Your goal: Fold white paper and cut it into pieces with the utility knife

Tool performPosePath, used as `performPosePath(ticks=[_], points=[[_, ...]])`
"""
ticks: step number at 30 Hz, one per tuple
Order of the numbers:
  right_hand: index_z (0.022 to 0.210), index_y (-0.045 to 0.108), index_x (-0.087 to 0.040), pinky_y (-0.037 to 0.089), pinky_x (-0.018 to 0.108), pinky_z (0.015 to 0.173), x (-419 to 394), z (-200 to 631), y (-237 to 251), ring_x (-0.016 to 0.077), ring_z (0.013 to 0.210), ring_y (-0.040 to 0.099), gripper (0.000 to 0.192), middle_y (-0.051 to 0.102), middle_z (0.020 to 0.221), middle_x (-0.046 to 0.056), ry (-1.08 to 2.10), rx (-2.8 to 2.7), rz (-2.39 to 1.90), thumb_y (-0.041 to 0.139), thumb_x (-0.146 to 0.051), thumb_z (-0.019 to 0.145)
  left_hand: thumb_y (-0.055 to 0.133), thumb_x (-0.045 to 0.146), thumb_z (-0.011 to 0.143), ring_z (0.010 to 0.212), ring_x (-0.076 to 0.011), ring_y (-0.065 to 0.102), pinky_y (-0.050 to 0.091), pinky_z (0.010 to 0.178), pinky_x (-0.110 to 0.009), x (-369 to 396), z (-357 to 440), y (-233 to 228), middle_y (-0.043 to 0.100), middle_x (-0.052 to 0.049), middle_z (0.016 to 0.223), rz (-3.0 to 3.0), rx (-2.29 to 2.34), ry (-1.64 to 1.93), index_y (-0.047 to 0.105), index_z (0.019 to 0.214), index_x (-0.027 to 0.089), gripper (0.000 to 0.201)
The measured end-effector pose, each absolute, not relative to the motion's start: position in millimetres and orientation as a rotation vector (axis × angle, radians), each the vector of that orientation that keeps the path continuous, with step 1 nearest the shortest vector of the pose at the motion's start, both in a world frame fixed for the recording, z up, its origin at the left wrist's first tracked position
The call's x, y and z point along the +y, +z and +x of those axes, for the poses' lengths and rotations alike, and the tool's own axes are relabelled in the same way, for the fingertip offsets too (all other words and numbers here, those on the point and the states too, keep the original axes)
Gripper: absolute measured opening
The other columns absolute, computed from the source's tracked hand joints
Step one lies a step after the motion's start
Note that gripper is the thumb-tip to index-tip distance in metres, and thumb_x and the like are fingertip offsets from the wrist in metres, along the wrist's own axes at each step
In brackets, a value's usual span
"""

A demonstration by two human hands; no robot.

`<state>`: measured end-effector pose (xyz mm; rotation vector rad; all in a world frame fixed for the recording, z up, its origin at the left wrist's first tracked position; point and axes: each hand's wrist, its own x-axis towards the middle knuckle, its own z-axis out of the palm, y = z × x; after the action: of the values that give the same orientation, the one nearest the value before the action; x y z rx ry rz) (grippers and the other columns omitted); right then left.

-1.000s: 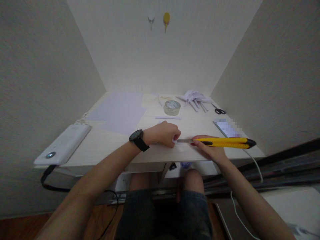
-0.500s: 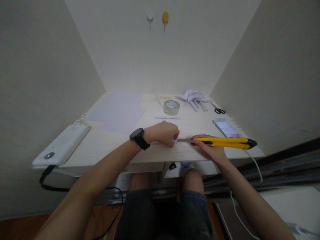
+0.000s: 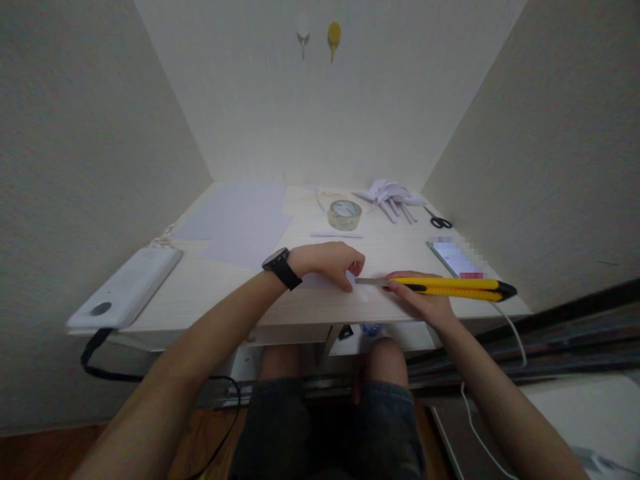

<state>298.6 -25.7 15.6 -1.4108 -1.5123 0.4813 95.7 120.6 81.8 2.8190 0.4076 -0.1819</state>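
Right now my right hand (image 3: 425, 300) is closed around a long yellow utility knife (image 3: 450, 287), its steel blade reaching toward my left hand (image 3: 327, 263). My left fingers are curled down, pinning a small pale paper piece (image 3: 320, 281) flat on the light wooden desk (image 3: 210, 287); the blade tip sits just at that paper's edge beside my fingertips. I judge the cut barely begun, with most of the strip uncut. Beyond my left hand lie a thin paper strip (image 3: 336, 235) and a clear tape roll (image 3: 345, 215); farther right, rolled white paper tubes (image 3: 393, 200) and black scissors (image 3: 437, 219).
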Motion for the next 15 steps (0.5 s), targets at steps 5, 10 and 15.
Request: performPosePath(ticks=[5, 10, 15], points=[[0.087, 0.08, -0.023, 0.061, 0.034, 0.073, -26, 301, 18, 0.0245, 0.078, 0.075, 0.023, 0.08, 0.087, 0.006, 0.451, -1.592, -1.381, 0.072, -0.043, 0.083, 0.076, 0.017, 0.072, 0.085, -0.0149, 0.064, 0.042, 0.07, -0.023, 134, 106, 83, 0.073, -0.001, 0.095, 2.707, 0.414, -0.264, 0.064, 0.102, 0.018, 0.031], [0.088, 0.081, -0.023, 0.061, 0.032, 0.07, -25, 304, 23, 0.0236, 0.074, 0.075, 0.021, 0.08, 0.085, 0.005, 0.496, -1.629, -1.36, 0.073, -0.041, 0.082, 0.071, 0.011, 0.07, 0.076, -0.0147, 0.062, 0.041, 0.066, -0.024, 135, 121, 89, 0.073, 0.0, 0.085, 2.68, 0.438, -0.372, 0.068, 0.096, 0.018, 0.027], [0.088, 0.082, -0.023, 0.061, 0.032, 0.069, -23, 306, 26, 0.0239, 0.073, 0.075, 0.023, 0.08, 0.085, 0.006, 0.542, -1.623, -1.347, 0.073, -0.042, 0.081, 0.072, 0.014, 0.066, 0.072, -0.017, 0.061, 0.042, 0.063, -0.027, 132, 133, 94, 0.073, -0.001, 0.08, 2.677, 0.455, -0.48, 0.074, 0.091, 0.018, 0.025]])
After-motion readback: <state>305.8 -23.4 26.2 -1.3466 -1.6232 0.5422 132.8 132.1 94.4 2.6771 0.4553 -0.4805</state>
